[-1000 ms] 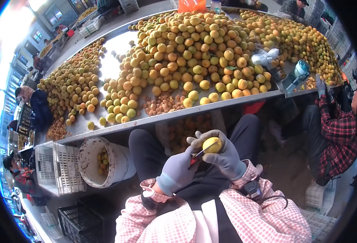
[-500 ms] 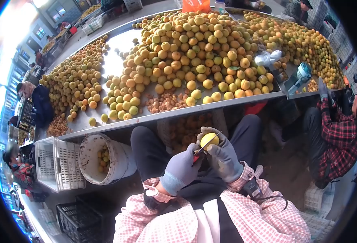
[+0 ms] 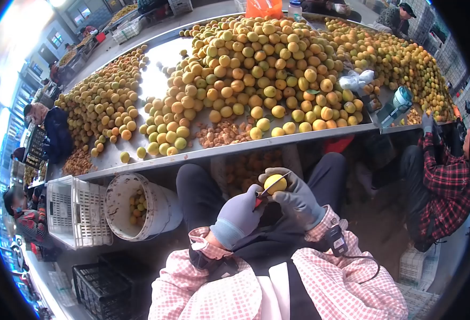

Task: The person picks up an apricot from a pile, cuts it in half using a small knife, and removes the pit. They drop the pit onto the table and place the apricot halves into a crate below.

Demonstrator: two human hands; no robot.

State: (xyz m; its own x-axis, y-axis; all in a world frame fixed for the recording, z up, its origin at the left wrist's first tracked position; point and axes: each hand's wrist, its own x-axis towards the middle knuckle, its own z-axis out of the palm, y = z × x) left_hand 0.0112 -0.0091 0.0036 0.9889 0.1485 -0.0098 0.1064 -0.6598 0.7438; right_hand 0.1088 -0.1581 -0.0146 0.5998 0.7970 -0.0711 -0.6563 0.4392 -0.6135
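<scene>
My left hand (image 3: 238,216), in a grey-purple knitted glove, is closed around a small red-handled knife (image 3: 258,202). The knife's thin blade lies across a yellow apricot (image 3: 279,186). Gloved in grey, my right hand (image 3: 298,198) grips that apricot between thumb and fingers. Both hands are close together over my lap, just in front of the metal table (image 3: 203,154). On the table is a large heap of yellow-orange apricots (image 3: 245,69), with a small pile of orange-brown scraps (image 3: 221,135) near its front edge.
A white bucket (image 3: 163,208) with some fruit inside stands left of my knees, beside white crates (image 3: 92,213). Under the table edge is a container of brownish pieces (image 3: 251,169). A person in a checked shirt (image 3: 445,181) sits at right. A turquoise-topped bottle (image 3: 402,97) stands on the table.
My view has shifted slightly. The apricot stays in my right hand with the knife blade against it, its position only slightly changed. The neighbour's gloved hand at right has shifted at the table edge.
</scene>
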